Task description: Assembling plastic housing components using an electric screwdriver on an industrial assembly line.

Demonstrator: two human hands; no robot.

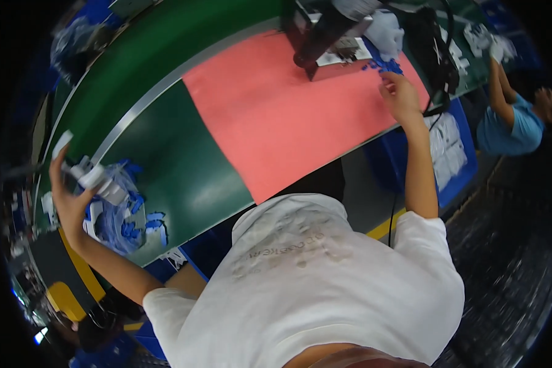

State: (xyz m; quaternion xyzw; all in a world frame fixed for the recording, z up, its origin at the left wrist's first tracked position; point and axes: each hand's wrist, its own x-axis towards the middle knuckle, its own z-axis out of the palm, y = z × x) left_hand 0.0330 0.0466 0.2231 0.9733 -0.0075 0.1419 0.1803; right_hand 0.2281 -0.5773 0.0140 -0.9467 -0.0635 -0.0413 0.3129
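Observation:
My left hand [72, 211] is at the far left of the bench, its thumb and fingers spread wide. A small white piece [61, 144] shows at its fingertip; whether it is held or lies behind, I cannot tell. Right beside this hand are white plastic parts [107, 187] on a clear plastic bag [111, 227] with blue pieces. Over the right end of the pink mat [276, 122], my right hand [402, 98] has its fingers curled toward the thumb. Close to its fingertips lies a scatter of small blue pieces [383, 63]. Anything inside those fingers is too small to make out.
A dark machine [325, 43] with a metal base stands at the mat's far edge, a white bag [386, 34] beside it. Black cables [444, 80] hang at the right. Below the bench is a blue bin [466, 159] of white parts. Another person [512, 126] works at far right.

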